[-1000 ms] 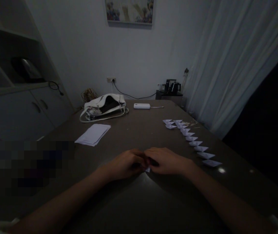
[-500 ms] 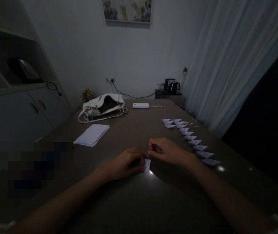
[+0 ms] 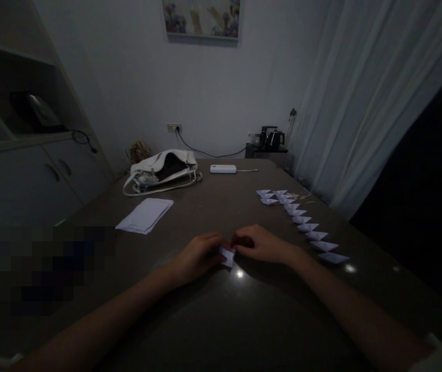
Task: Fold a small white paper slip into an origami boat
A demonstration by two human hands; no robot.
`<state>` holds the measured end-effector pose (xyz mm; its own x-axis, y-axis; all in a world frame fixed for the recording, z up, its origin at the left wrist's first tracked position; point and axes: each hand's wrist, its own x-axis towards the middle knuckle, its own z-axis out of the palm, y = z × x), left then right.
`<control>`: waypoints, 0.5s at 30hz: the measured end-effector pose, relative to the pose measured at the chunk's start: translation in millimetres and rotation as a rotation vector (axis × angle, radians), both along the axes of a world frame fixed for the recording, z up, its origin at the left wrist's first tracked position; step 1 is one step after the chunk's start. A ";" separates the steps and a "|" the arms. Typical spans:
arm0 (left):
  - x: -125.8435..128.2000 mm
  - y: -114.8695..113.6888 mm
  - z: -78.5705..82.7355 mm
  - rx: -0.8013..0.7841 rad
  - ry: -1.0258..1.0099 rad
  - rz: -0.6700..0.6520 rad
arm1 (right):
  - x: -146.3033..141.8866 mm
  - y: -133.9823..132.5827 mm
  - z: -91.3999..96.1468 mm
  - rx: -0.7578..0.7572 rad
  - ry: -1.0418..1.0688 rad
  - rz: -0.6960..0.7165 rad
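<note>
A small folded piece of white paper lies on the dark table between my hands. My left hand has its fingers curled and pinches the paper's left edge. My right hand is curled too, its fingertips touching the paper's upper right corner. A row of several folded white paper boats runs along the table to the right of my right hand.
A stack of white paper sheets lies to the left. A white handbag and a white power bank with a cable sit at the far end. A kettle stands on a side table by the curtain.
My right hand lifted off the paper half a second ago and has come back down onto it. My left hand stayed on the paper throughout.
</note>
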<state>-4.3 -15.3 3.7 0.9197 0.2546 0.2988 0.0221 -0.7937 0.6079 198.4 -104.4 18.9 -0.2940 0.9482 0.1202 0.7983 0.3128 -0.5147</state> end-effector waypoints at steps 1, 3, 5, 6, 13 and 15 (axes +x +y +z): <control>-0.1 0.4 0.1 -0.018 -0.012 0.000 | -1.6 -0.1 -0.4 -0.013 0.040 0.012; -0.4 0.8 1.1 -0.050 -0.027 -0.007 | -4.6 -0.1 -1.3 -0.024 0.119 0.019; -0.8 1.0 2.8 -0.082 -0.040 -0.014 | -6.7 0.1 -2.9 -0.025 0.215 0.025; -0.9 0.9 3.6 -0.100 -0.049 -0.013 | -7.2 0.4 -4.0 -0.035 0.272 0.034; 0.7 0.7 2.4 -0.285 -0.121 0.076 | -8.7 2.2 -12.1 -0.140 0.511 0.068; 1.7 1.0 0.8 -0.332 -0.160 0.112 | -10.6 1.9 -11.3 -0.146 0.540 0.048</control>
